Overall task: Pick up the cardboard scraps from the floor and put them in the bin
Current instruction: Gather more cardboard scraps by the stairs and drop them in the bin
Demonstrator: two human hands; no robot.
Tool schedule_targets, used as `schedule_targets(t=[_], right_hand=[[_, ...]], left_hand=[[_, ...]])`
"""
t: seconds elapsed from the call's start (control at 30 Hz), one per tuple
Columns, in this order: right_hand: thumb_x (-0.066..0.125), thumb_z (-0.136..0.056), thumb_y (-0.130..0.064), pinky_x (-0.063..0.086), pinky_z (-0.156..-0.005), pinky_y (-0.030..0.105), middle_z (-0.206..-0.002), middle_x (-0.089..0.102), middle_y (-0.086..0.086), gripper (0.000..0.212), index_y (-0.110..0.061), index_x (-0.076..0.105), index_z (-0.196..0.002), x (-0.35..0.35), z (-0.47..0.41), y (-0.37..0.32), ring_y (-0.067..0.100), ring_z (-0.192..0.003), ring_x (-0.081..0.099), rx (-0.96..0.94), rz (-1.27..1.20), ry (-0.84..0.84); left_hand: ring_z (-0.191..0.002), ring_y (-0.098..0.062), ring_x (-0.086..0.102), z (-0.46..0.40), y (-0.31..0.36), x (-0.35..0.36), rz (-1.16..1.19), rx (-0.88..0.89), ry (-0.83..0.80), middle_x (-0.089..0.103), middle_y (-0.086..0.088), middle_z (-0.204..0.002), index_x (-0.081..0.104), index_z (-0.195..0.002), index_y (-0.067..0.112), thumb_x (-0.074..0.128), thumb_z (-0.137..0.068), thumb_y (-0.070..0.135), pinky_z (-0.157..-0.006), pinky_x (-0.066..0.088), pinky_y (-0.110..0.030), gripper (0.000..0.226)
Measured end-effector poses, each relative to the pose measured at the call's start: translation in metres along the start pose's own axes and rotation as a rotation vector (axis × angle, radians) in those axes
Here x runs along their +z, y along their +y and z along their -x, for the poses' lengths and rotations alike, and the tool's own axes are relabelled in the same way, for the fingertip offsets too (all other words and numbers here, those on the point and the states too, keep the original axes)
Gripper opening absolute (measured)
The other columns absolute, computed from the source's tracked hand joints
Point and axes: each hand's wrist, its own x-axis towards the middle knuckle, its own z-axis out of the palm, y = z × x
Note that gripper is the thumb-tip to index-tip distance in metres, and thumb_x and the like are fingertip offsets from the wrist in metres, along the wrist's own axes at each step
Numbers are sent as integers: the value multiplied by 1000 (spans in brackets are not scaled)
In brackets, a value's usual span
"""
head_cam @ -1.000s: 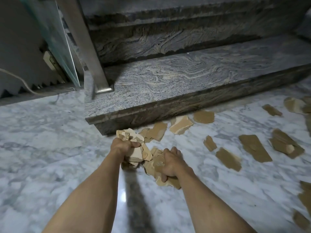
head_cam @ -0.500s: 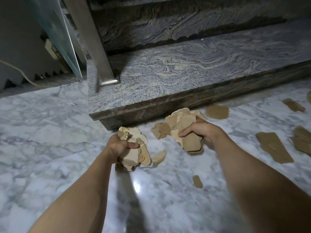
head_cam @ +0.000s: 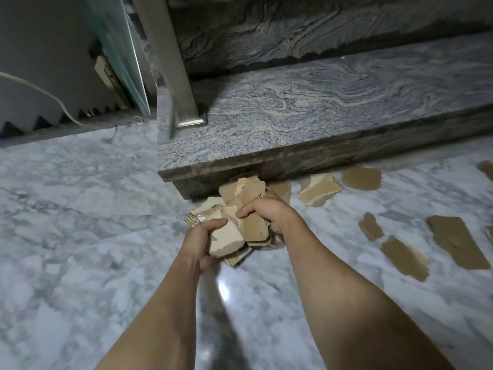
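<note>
Both hands hold one bundle of torn brown cardboard scraps (head_cam: 240, 217) just above the marble floor, in front of the step's corner. My left hand (head_cam: 200, 241) grips the lower, paler pieces. My right hand (head_cam: 269, 212) curls round the taller pieces from the right. Several loose scraps lie on the floor to the right: a pale thick one (head_cam: 318, 189), a rounded one (head_cam: 361, 178), a small one (head_cam: 370, 226) and two long ones (head_cam: 404, 259) (head_cam: 456, 241). No bin is in view.
A grey granite step (head_cam: 306, 124) runs across the middle, with a second riser behind it. A steel post (head_cam: 170, 60) and a glass panel (head_cam: 120, 49) stand at its left corner. A cable (head_cam: 53, 98) trails along the left wall. White marble floor (head_cam: 80, 236) spreads left and front.
My right hand has carried its scraps left and pressed them against the ones in my left hand, forming one bundle. The view has shifted slightly right along the step.
</note>
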Motion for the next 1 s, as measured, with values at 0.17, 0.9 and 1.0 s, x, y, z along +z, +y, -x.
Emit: schedule_targets(t=[0.17, 0.9, 1.0], right_hand=[[83, -61, 0, 61, -80, 45, -99, 74, 16, 51, -4, 66, -109, -45, 7, -13, 33, -88, 72, 1, -49, 112], [94, -57, -22, 45, -77, 40, -142, 40, 11, 104, -12, 25, -134, -4, -39, -3, 34, -125, 48, 127, 532, 490], [95, -54, -24, 48, -97, 45, -133, 55, 13, 111, -5, 27, -140, -10, -34, 2, 37, -120, 56, 142, 419, 455]], left_hand=[[-83, -40, 71, 2, 7, -2, -79, 3, 65, 73, -26, -101, 67, -111, -3, 74, -73, 0, -61, 60, -52, 39], [-97, -32, 66, -37, 46, 42, -864, 173, 301, 64, -13, -102, 45, -113, 3, 90, -56, 17, -81, 61, -44, 74], [-85, -33, 65, -28, 45, 43, -719, 145, 259, 65, -13, -88, 52, -98, -1, 84, -65, 2, -77, 61, -44, 46]])
